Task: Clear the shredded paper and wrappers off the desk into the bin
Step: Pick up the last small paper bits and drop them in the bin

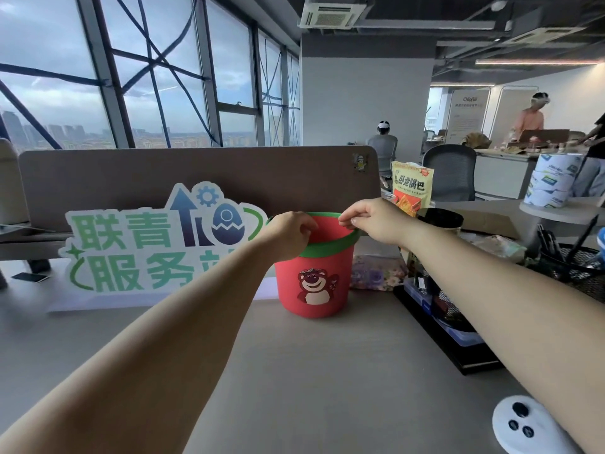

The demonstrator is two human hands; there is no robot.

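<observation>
with left hand (293, 235) curled over the rim of the bin (314, 283) and right hand (371, 221) pinching it, an uneven tug is risking a spill.

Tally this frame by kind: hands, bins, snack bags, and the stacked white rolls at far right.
Hands: 2, left hand and right hand, both at the rim
Red plastic bin with green rim and bear picture: 1
Yellow-and-orange snack bag: 1
White rolls with blue print: 3
Total: 7
</observation>
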